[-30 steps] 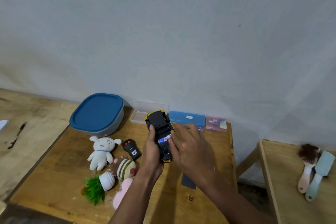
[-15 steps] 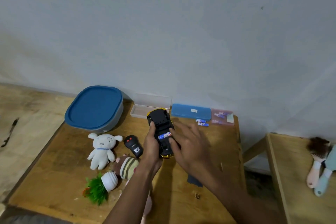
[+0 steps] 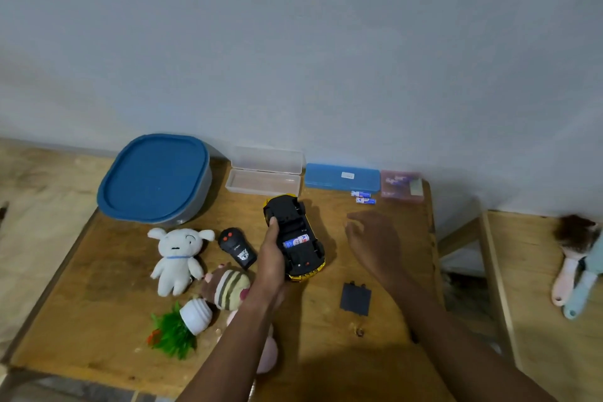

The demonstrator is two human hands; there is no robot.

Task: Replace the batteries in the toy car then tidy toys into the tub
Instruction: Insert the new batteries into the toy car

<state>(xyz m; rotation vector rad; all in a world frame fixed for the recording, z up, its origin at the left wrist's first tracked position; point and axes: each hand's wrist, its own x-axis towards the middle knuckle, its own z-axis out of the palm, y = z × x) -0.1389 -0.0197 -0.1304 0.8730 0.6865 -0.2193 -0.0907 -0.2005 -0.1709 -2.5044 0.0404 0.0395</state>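
The yellow toy car (image 3: 295, 235) lies upside down on the wooden table (image 3: 98, 313), black underside up, with a battery showing in its open compartment. My left hand (image 3: 270, 258) grips the car along its left side. My right hand (image 3: 372, 238) hovers to the right of the car, fingers relaxed and holding nothing. The black battery cover (image 3: 355, 299) lies flat below my right hand. Two loose batteries (image 3: 363, 197) lie near the back. The grey tub with a blue lid (image 3: 156, 178) stands shut at the back left.
A white plush (image 3: 176, 258), black remote (image 3: 236, 248), striped plush (image 3: 228, 287) and toy plant (image 3: 182, 326) lie at the left. An open clear case (image 3: 264, 176), blue case (image 3: 342, 176) and pink box (image 3: 401, 186) line the wall. Brushes (image 3: 574, 264) lie on a second table (image 3: 538, 320) at the right.
My right hand has lifted off the car's battery compartment and moved to the right. The left hand keeps hold of the car. The camera view has tilted down.
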